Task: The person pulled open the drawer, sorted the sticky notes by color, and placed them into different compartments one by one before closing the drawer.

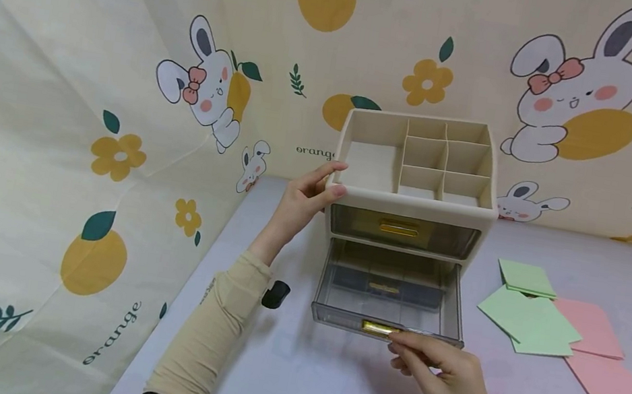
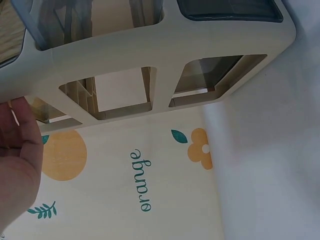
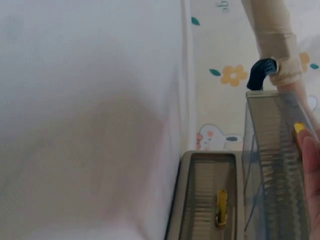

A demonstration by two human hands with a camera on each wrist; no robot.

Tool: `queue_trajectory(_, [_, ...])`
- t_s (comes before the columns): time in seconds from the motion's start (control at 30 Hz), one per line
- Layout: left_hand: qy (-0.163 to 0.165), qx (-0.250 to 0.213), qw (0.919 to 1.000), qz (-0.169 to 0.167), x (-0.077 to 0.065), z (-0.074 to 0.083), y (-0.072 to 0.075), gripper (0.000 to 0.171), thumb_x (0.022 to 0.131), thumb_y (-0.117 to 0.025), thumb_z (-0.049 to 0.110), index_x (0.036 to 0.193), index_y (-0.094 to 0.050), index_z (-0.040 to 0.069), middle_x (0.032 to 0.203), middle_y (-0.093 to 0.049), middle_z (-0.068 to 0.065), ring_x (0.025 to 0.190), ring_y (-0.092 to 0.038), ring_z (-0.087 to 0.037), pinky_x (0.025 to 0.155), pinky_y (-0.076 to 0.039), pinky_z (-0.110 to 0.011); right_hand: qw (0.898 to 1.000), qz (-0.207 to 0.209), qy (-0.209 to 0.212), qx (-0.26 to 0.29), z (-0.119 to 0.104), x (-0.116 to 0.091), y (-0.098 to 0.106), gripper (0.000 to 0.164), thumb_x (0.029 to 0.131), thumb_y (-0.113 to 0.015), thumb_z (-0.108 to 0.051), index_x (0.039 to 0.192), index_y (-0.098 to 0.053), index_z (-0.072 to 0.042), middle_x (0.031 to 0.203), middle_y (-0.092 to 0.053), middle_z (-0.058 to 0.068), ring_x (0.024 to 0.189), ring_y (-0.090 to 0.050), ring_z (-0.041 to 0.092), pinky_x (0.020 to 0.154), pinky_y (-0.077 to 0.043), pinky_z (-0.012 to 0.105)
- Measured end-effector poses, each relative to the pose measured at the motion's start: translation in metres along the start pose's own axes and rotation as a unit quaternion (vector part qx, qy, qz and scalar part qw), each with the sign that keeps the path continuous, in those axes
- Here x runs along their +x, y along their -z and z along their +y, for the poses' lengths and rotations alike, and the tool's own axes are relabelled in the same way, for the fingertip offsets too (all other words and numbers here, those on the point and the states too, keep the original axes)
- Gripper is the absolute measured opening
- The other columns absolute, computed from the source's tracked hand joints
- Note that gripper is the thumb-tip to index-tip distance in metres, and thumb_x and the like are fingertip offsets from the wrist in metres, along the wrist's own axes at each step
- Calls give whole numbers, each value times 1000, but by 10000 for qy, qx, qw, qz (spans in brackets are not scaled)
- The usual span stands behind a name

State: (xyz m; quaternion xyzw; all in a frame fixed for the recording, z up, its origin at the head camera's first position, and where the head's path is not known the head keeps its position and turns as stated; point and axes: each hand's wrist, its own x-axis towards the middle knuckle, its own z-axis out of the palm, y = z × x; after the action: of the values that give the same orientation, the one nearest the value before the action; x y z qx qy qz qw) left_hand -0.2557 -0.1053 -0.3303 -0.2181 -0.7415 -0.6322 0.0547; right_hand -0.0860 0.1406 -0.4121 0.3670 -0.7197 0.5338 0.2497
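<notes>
A cream desktop drawer organizer [image 1: 413, 203] stands near the wall, with an open divided tray on top. My left hand [image 1: 311, 200] holds its upper left front corner, thumb at the front and fingers along the side. In the left wrist view, the fingers [image 2: 31, 132] lie against the side frame with its cut-out windows. My right hand [image 1: 444, 380] pinches the gold handle [image 1: 378, 329] of a clear grey drawer [image 1: 329, 313], which is pulled out and looks bare inside. Above it, the upper drawer [image 1: 349, 222] is closed. Through the clear drawer shows a lower closed drawer with a gold handle [image 3: 222, 207].
Green paper sheets [image 1: 536, 322] and pink paper sheets [image 1: 607, 380] lie loosely overlapped to the right of the organizer on the white table [image 1: 324, 389]. Behind and to the left rises a cream cloth backdrop [image 1: 54, 62] printed with rabbits and oranges.
</notes>
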Motion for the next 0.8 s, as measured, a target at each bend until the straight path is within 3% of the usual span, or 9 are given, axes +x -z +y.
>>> queue_trajectory(0.1, [1, -38, 10000, -3, 0, -1, 0, 69, 71, -65, 67, 127, -56, 27, 68, -46, 2, 68, -44, -12, 60, -37, -25, 9983, 43, 330, 470, -4, 3, 2, 27, 74, -66, 17, 98, -68, 4, 90, -72, 7, 71, -67, 2, 55, -50, 16])
queue_trajectory(0.23, [33, -83, 10000, -21, 0, 0, 0, 50, 83, -65, 47, 127, -56, 26, 69, -48, 1, 69, -45, -12, 60, -38, -25, 9917, 183, 794, 990, -16, 15, 11, 16, 82, -63, 9, 97, -67, 11, 96, -72, 5, 73, -68, 5, 57, -50, 16])
queue_trajectory(0.43, [93, -142, 9998, -62, 0, 1, 0, 38, 90, -62, 23, 128, -56, 24, 72, -51, 1, 71, -46, -12, 61, -39, -25, 9742, 739, 1201, 1762, -26, 32, 39, 15, 80, -60, 17, 90, -59, 27, 93, -71, 16, 75, -68, 13, 64, -52, 17])
queue_trajectory(0.63, [20, -205, 9998, -71, 0, -1, 1, 42, 88, -65, 35, 128, -56, 25, 71, -50, 1, 70, -45, -12, 61, -38, -25, 9606, 1412, 684, 2294, -13, 36, 74, 19, 75, -52, 30, 93, -53, 33, 89, -69, 24, 73, -69, 21, 69, -54, 23])
queue_trajectory(0.8, [-77, -236, 9997, -80, 0, -2, 0, 61, 76, -67, 58, 127, -56, 26, 69, -48, 2, 70, -45, -12, 60, -37, -25, 9669, 1841, 321, 1736, 8, 35, 98, 21, 74, -49, 33, 94, -54, 32, 87, -71, 18, 71, -69, 18, 68, -54, 20])
